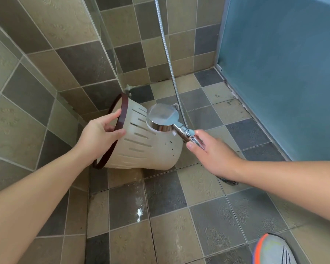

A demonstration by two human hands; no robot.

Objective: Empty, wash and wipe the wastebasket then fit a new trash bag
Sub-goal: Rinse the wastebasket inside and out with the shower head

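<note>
The basket (141,141), cream with slotted sides and a dark brown rim, was held tipped on its side above the wet tiled floor (208,216), in the corner by the tiled wall (46,63), its mouth turned to the left. Its rim was pinched by the left hand (101,132), thumb outside and fingers inside. The chrome shower head (163,118) was gripped by its handle in the right hand (210,151) and held against the basket's side. A metal hose (168,54) was seen running up the wall behind. A shoe (272,250) was visible at the lower right.
</note>
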